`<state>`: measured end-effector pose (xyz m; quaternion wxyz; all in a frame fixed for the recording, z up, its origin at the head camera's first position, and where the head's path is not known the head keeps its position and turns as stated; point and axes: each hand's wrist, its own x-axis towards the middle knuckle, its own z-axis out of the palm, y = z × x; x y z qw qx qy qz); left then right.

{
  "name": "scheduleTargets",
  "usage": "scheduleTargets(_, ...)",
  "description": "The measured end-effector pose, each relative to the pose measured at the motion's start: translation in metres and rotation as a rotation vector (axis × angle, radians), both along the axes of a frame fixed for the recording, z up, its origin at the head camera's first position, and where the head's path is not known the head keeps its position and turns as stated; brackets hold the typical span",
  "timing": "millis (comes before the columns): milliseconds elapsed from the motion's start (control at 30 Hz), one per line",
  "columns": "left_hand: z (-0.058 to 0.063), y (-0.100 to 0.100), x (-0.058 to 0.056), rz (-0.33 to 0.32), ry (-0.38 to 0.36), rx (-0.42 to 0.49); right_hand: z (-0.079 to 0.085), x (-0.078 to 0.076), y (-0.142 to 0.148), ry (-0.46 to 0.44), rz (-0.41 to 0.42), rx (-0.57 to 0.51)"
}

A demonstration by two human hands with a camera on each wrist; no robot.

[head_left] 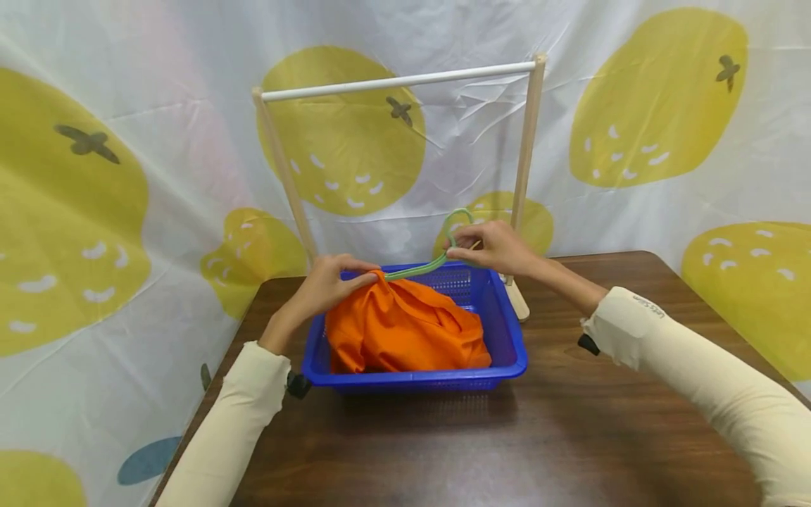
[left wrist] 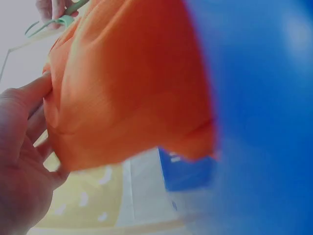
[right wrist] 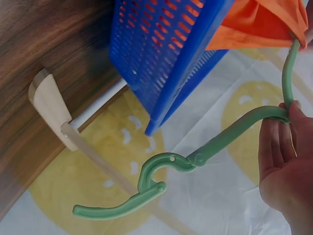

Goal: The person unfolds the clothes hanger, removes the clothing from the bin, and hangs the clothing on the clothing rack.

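Observation:
An orange garment (head_left: 412, 331) lies bunched in a blue plastic basket (head_left: 415, 378), one edge lifted toward the back left. My left hand (head_left: 329, 285) pinches that raised edge between thumb and fingers; in the left wrist view the cloth (left wrist: 132, 93) hangs in folds beside the fingers. A green clothes hanger (head_left: 415, 270) has one end at the cloth by my left fingertips. With thumb and fingers my right hand (head_left: 491, 245) grips the hanger's other side, above the basket's back right. In the right wrist view the jointed green hanger (right wrist: 230, 133) extends past the hand, its curved end free.
Behind the basket stands a rack with a white rail (head_left: 399, 79) and wooden posts (head_left: 527, 144). Its right foot (head_left: 516, 299) sits beside the basket on the brown wooden table (head_left: 443, 443). A lemon-print curtain (head_left: 209, 63) hangs close behind.

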<state>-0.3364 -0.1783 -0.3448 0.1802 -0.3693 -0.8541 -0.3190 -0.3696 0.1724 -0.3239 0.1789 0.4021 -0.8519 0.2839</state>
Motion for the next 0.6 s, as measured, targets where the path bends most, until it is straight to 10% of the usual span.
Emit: scheduleTargets(600, 0.012, 0.029, 0.000, -0.061, 0.059, -0.007, 0.011, 0.019, -0.041, 0.030, 0.023, 0.034)
